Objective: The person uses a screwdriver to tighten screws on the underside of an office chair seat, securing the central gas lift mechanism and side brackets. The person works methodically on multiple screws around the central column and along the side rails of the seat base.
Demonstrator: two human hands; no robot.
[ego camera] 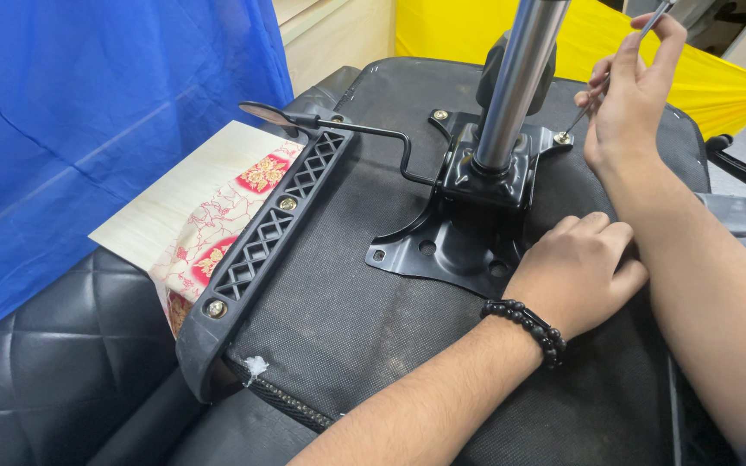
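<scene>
This looks like a makeshift workshop or repair corner: an upturned black office chair seat (pixel 442 285) fills the frame's centre, blue tarpaulin sheeting (pixel 88 129) hangs at the left, yellow cloth (pixel 710 78) at the upper right, pale wooden panels (pixel 338 34) at the top.

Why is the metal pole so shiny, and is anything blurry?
Head view: room light makes bright streaks down the metal pole; the right hand with its thin tool and the left hand look sharp; far top-right corner looks slightly soft.
</scene>
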